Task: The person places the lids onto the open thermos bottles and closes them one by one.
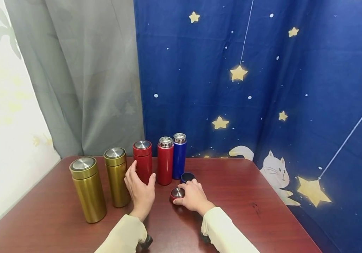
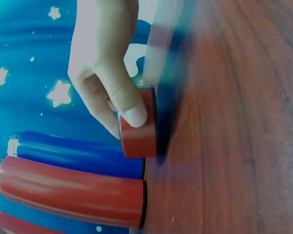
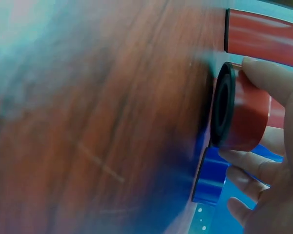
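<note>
My right hand (image 1: 193,196) pinches a red thermos lid (image 1: 177,194) with a brushed steel top between thumb and fingers. In the right wrist view the red lid (image 3: 249,109) shows its black underside rim, a little off the tabletop. Behind that hand sits a blue lid (image 1: 187,176), partly covered by the fingers. My left hand (image 1: 140,191) has its fingers spread in front of a capped red thermos (image 1: 143,163); whether they touch, I cannot tell. An uncapped red thermos (image 1: 165,163) and an uncapped blue thermos (image 1: 179,158) stand upright with bare steel mouths.
Two gold thermoses, a wider one (image 1: 90,196) and a slimmer one (image 1: 117,181), stand capped on the left. The reddish wooden table (image 1: 247,211) ends at a grey curtain (image 1: 105,88) and a blue star-patterned curtain (image 1: 199,88).
</note>
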`<move>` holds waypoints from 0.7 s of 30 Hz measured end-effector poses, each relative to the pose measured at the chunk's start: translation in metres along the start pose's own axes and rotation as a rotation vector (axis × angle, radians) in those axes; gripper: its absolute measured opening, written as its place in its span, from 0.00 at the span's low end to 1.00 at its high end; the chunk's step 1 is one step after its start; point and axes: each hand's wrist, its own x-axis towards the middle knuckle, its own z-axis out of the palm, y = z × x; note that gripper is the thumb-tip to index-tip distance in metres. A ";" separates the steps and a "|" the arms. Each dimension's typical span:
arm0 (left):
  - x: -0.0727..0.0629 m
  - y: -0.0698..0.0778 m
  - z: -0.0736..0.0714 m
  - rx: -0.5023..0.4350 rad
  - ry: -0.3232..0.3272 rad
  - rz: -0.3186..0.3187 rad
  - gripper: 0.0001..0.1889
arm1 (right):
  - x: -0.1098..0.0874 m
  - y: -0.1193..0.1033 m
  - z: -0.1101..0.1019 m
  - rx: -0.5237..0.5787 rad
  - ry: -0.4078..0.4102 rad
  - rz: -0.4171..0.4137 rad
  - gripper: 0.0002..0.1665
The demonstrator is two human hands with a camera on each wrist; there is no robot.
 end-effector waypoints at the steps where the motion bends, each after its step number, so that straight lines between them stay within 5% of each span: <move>1: -0.001 -0.001 0.000 -0.016 0.002 0.014 0.40 | 0.000 0.001 0.000 0.007 0.008 0.000 0.35; 10: -0.008 -0.005 0.006 -0.227 -0.109 0.043 0.33 | -0.002 0.009 -0.008 0.094 0.123 -0.016 0.34; 16: -0.010 -0.007 0.010 -0.202 -0.197 0.089 0.34 | -0.004 0.015 -0.011 0.130 0.167 -0.011 0.33; 21: -0.010 -0.012 0.012 -0.137 -0.313 0.057 0.41 | -0.006 0.018 -0.012 0.163 0.189 -0.026 0.32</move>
